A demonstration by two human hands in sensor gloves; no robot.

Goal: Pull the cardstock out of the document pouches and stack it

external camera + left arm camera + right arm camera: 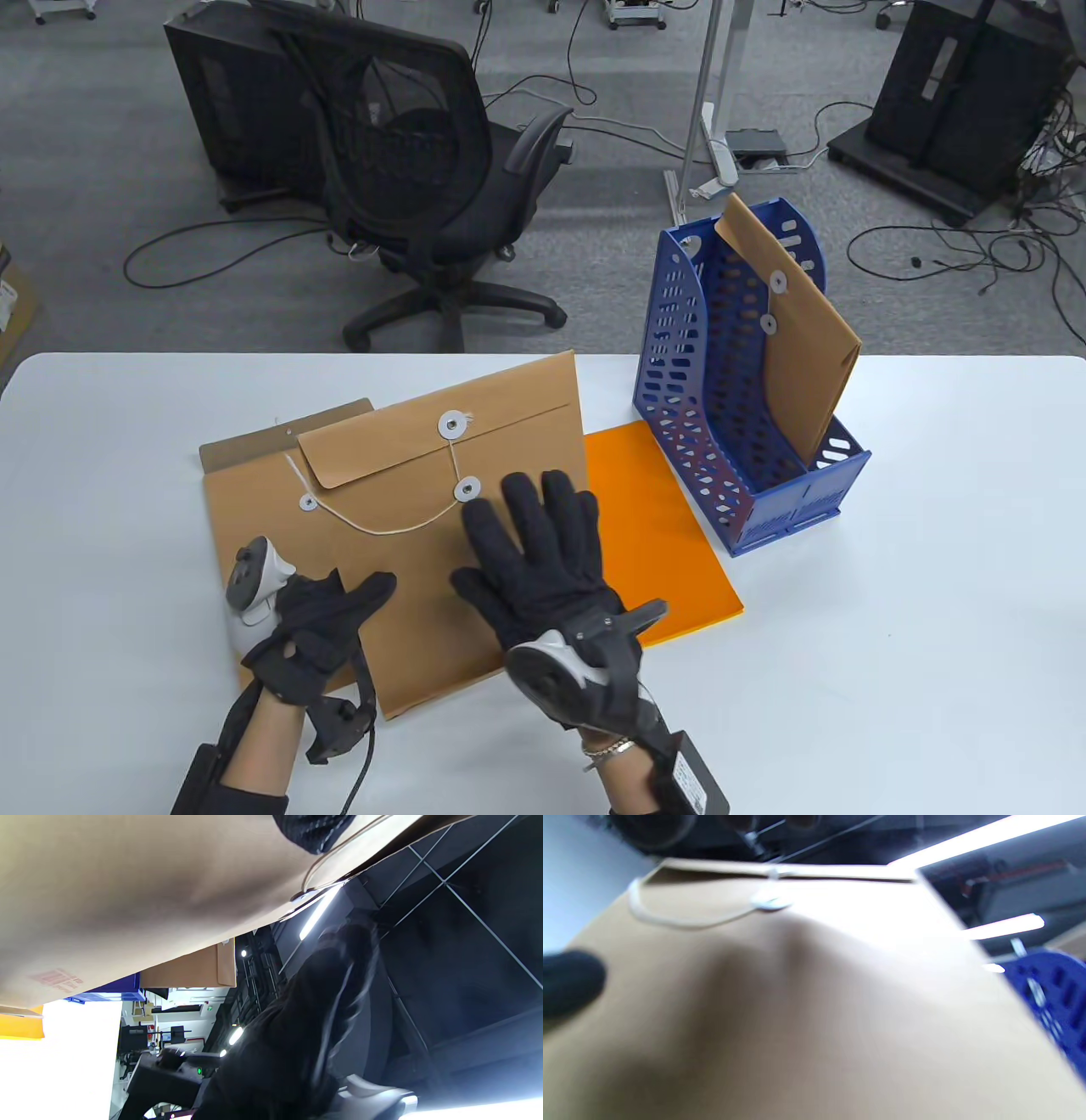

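A brown string-tie pouch [475,543] lies on top of a second brown pouch [254,501] whose flap sticks out at the left. The top pouch's flap is down and its string [382,526] hangs loose. An orange cardstock sheet [653,535] lies partly under the top pouch's right edge. My right hand [534,552] rests flat on the top pouch with its fingers spread. My left hand [314,620] holds the top pouch's near-left edge, thumb on top, fingers hidden beneath. The top pouch fills the right wrist view [814,1005] and the upper left wrist view [127,891].
A blue perforated file rack [721,407] stands at the back right of the white table [891,594] with a third brown pouch [797,340] upright in it. A black office chair [424,170] stands behind the table.
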